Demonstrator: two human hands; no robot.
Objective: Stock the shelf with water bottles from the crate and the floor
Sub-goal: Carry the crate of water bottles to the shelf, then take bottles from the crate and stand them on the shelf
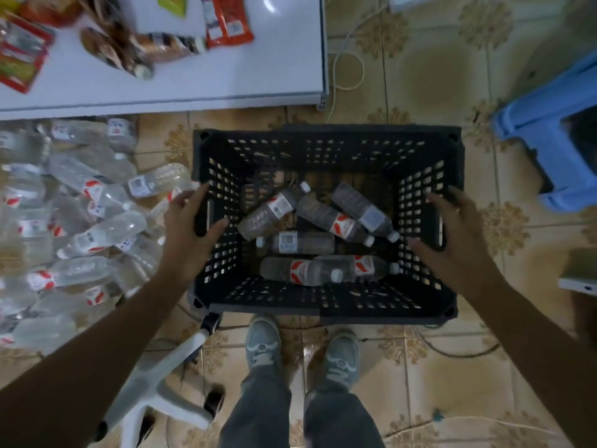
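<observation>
**Both hands on the crate's side rims**

A black perforated plastic crate (323, 295) stands on the patterned tiled floor (420, 383), directly in front of the person's grey sneakers (263, 344). The left hand (189, 221) grips the crate's left rim, fingers (197, 197) curled over the outer side and the thumb reaching inside. The right hand (447, 221) holds the right rim in the same way, fingers clamped over the edge.

Six clear plastic water bottles with red-and-white labels (326, 218) lie on their sides on the crate's bottom, some crossing one another. A large heap of similar clear water bottles (80, 221) lies on the floor just left of the crate, reaching under the front edge of a white shelf (193, 85). Blurred snack packets (226, 21) rest on that shelf.

A blue plastic stool (549, 140) stands near the crate's far right corner. A white chair base with castors (161, 383) sits by the near left corner. A white cable (342, 59) lies on the floor beyond the shelf's right end.
</observation>
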